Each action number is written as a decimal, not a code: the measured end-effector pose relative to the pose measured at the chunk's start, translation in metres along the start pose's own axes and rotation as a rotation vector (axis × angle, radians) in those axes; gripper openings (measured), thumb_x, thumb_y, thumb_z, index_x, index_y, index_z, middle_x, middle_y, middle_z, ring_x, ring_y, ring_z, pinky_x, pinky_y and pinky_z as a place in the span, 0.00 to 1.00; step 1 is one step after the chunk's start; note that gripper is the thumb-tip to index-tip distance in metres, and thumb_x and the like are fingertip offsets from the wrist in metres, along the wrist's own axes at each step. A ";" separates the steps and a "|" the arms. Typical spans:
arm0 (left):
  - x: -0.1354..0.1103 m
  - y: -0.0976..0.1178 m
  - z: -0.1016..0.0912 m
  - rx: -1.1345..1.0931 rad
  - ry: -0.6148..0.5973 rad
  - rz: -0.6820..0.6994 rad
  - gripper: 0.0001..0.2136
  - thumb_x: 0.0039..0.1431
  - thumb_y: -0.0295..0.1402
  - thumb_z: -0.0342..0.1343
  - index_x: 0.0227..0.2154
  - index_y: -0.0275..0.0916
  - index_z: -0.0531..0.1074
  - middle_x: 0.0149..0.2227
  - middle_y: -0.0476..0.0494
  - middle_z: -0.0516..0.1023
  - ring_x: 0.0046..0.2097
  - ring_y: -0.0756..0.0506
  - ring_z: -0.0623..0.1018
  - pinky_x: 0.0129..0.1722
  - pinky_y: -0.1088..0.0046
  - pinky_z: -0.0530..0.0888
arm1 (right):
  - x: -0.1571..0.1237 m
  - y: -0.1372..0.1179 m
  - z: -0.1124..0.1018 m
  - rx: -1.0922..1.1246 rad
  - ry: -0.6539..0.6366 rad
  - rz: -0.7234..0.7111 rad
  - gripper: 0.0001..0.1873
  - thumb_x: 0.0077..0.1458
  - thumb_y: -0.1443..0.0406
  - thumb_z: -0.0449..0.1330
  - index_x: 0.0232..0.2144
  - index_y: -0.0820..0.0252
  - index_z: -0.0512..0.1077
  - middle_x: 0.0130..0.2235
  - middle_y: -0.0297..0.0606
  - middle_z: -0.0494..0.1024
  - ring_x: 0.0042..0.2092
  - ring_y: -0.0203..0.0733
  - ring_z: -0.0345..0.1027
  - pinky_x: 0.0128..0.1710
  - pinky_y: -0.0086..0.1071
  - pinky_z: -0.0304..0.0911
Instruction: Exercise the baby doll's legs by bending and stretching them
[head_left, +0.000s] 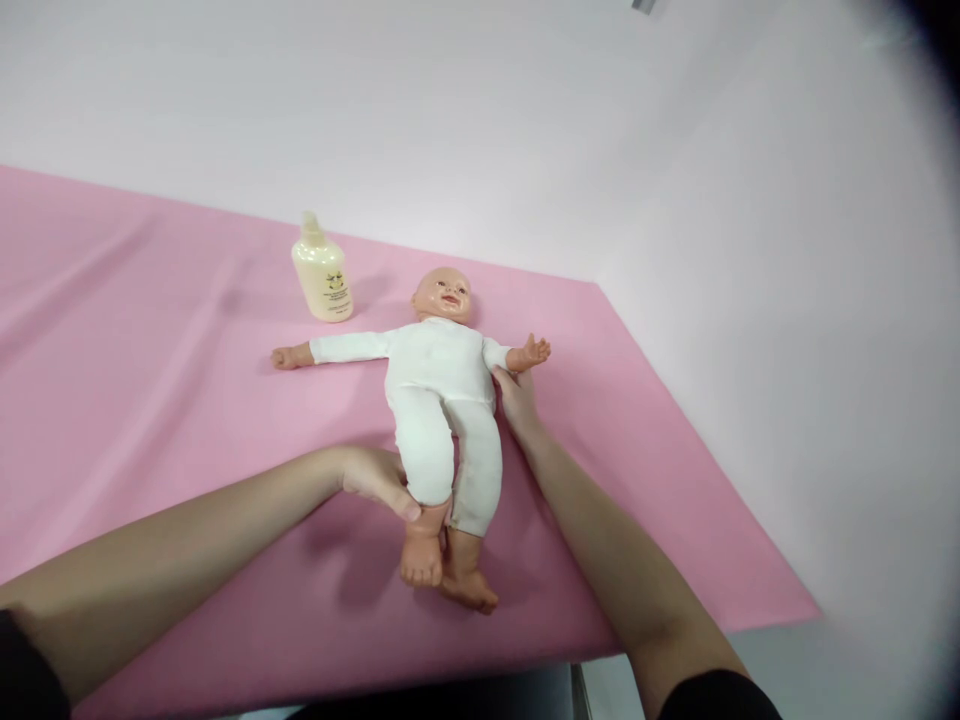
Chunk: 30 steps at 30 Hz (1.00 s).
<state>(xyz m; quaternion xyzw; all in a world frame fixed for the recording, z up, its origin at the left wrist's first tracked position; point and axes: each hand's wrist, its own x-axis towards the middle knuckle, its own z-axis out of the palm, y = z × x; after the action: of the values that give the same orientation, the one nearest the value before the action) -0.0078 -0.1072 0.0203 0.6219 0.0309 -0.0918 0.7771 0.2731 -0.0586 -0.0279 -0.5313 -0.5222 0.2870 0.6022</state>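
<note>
A baby doll [439, 390] in a white bodysuit lies face up on the pink cloth, arms spread, head toward the wall. My left hand [379, 480] is closed around the doll's lower legs just above the ankles, thumb on top. My right hand [514, 395] reaches under the doll's side beneath its outstretched arm; its fingers are partly hidden behind the body, pressed against it.
A cream lotion bottle [322, 275] stands upright behind the doll's arm on the left. The pink-covered table [150, 350] ends at a white wall behind and on the right; its front edge is near my elbows.
</note>
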 end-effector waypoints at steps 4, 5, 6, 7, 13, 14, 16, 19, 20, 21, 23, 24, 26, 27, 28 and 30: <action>0.000 0.001 0.000 0.019 -0.003 0.005 0.26 0.61 0.52 0.71 0.53 0.38 0.81 0.48 0.42 0.87 0.55 0.39 0.84 0.59 0.67 0.78 | -0.001 -0.003 0.001 0.039 0.017 0.056 0.36 0.52 0.53 0.64 0.62 0.56 0.68 0.65 0.51 0.75 0.67 0.58 0.71 0.71 0.59 0.65; 0.000 0.002 0.000 0.021 -0.005 0.004 0.26 0.60 0.53 0.71 0.53 0.38 0.81 0.48 0.43 0.87 0.55 0.39 0.84 0.59 0.67 0.78 | -0.001 -0.004 0.001 0.045 0.025 0.054 0.35 0.51 0.54 0.64 0.60 0.54 0.69 0.64 0.49 0.76 0.66 0.58 0.71 0.71 0.59 0.65; 0.000 0.002 0.000 0.019 -0.006 0.003 0.27 0.60 0.53 0.71 0.53 0.38 0.81 0.48 0.43 0.87 0.55 0.39 0.84 0.60 0.66 0.78 | -0.001 -0.004 0.002 0.051 0.030 0.054 0.33 0.51 0.53 0.64 0.59 0.53 0.70 0.63 0.47 0.78 0.66 0.58 0.72 0.71 0.60 0.65; 0.000 0.002 0.000 0.016 -0.008 -0.001 0.27 0.60 0.53 0.71 0.53 0.38 0.81 0.48 0.43 0.87 0.55 0.39 0.83 0.60 0.66 0.78 | -0.001 -0.003 0.002 0.054 0.029 0.057 0.32 0.51 0.53 0.64 0.58 0.52 0.71 0.62 0.46 0.79 0.65 0.57 0.73 0.70 0.61 0.65; 0.000 -0.003 -0.002 0.009 -0.004 -0.026 0.29 0.59 0.55 0.71 0.51 0.35 0.81 0.50 0.40 0.86 0.58 0.37 0.82 0.63 0.64 0.76 | 0.000 0.000 0.001 0.053 0.010 0.073 0.36 0.51 0.52 0.64 0.61 0.56 0.69 0.64 0.50 0.76 0.66 0.59 0.72 0.71 0.61 0.64; 0.000 -0.004 -0.002 0.007 -0.010 -0.028 0.29 0.59 0.54 0.72 0.52 0.35 0.81 0.51 0.40 0.86 0.58 0.37 0.82 0.63 0.65 0.76 | -0.001 0.000 0.001 0.052 0.009 0.078 0.37 0.51 0.52 0.64 0.62 0.56 0.69 0.64 0.51 0.76 0.67 0.59 0.72 0.71 0.61 0.64; 0.000 -0.007 -0.004 0.005 -0.019 -0.029 0.28 0.60 0.53 0.71 0.53 0.36 0.81 0.51 0.41 0.86 0.59 0.38 0.82 0.64 0.66 0.76 | -0.001 0.000 0.001 0.045 0.004 0.083 0.38 0.52 0.52 0.63 0.63 0.56 0.68 0.64 0.51 0.75 0.67 0.58 0.71 0.71 0.60 0.64; 0.000 -0.009 -0.006 0.015 -0.027 -0.026 0.26 0.61 0.52 0.71 0.53 0.37 0.82 0.52 0.41 0.86 0.60 0.38 0.82 0.65 0.65 0.75 | -0.001 -0.001 0.001 0.038 -0.002 0.075 0.36 0.52 0.52 0.63 0.63 0.54 0.68 0.64 0.47 0.76 0.67 0.56 0.71 0.72 0.59 0.64; 0.000 -0.010 -0.006 0.016 -0.028 -0.027 0.26 0.61 0.52 0.71 0.53 0.36 0.82 0.52 0.41 0.86 0.61 0.38 0.81 0.66 0.64 0.75 | -0.001 -0.001 0.001 0.042 0.002 0.071 0.36 0.52 0.52 0.63 0.62 0.54 0.69 0.64 0.47 0.77 0.67 0.56 0.72 0.72 0.58 0.64; 0.000 -0.010 -0.007 0.019 -0.028 -0.030 0.26 0.61 0.52 0.71 0.53 0.36 0.82 0.52 0.40 0.86 0.61 0.37 0.81 0.66 0.63 0.75 | -0.001 -0.002 0.002 0.048 0.009 0.069 0.35 0.52 0.52 0.64 0.61 0.53 0.69 0.63 0.46 0.78 0.67 0.56 0.72 0.72 0.59 0.64; 0.000 -0.011 -0.007 0.023 -0.027 -0.035 0.26 0.61 0.52 0.71 0.52 0.36 0.82 0.52 0.40 0.86 0.61 0.37 0.81 0.66 0.63 0.75 | -0.001 -0.002 0.002 0.056 0.024 0.071 0.34 0.51 0.52 0.65 0.59 0.54 0.70 0.62 0.46 0.79 0.65 0.57 0.73 0.71 0.60 0.65; 0.000 -0.011 -0.007 0.024 -0.031 -0.037 0.26 0.61 0.52 0.71 0.52 0.36 0.82 0.52 0.40 0.86 0.61 0.37 0.81 0.66 0.63 0.75 | -0.001 -0.001 0.001 0.056 0.030 0.073 0.33 0.51 0.52 0.65 0.58 0.54 0.70 0.62 0.47 0.79 0.65 0.57 0.74 0.71 0.61 0.65; 0.000 -0.010 -0.007 0.022 -0.032 -0.030 0.26 0.62 0.52 0.71 0.52 0.36 0.81 0.53 0.39 0.86 0.61 0.36 0.81 0.65 0.62 0.75 | 0.000 0.000 0.001 0.051 0.031 0.078 0.34 0.50 0.53 0.66 0.58 0.55 0.70 0.62 0.49 0.79 0.64 0.58 0.74 0.70 0.60 0.66; 0.000 -0.009 -0.006 0.018 -0.029 -0.027 0.26 0.61 0.52 0.71 0.52 0.36 0.81 0.53 0.39 0.86 0.61 0.36 0.81 0.65 0.62 0.75 | 0.000 0.001 0.001 0.049 0.029 0.079 0.34 0.50 0.53 0.66 0.58 0.56 0.70 0.62 0.50 0.78 0.64 0.58 0.75 0.70 0.60 0.67; 0.000 -0.008 -0.006 0.012 -0.024 -0.024 0.26 0.61 0.51 0.72 0.52 0.36 0.81 0.53 0.38 0.86 0.60 0.36 0.82 0.65 0.62 0.76 | 0.000 0.003 0.000 0.048 0.025 0.071 0.33 0.51 0.53 0.65 0.58 0.56 0.70 0.62 0.50 0.78 0.63 0.57 0.75 0.69 0.60 0.67; 0.000 -0.006 -0.005 0.000 -0.015 -0.022 0.26 0.60 0.51 0.72 0.52 0.36 0.82 0.53 0.39 0.86 0.60 0.36 0.82 0.65 0.62 0.76 | 0.001 0.006 -0.001 0.030 0.012 0.010 0.32 0.54 0.54 0.64 0.59 0.54 0.69 0.61 0.49 0.79 0.63 0.57 0.75 0.68 0.61 0.68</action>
<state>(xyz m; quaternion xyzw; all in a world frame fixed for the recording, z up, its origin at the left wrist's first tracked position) -0.0085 -0.1040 0.0133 0.6209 0.0319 -0.1050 0.7762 0.2753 -0.0560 -0.0334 -0.5264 -0.5115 0.2946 0.6120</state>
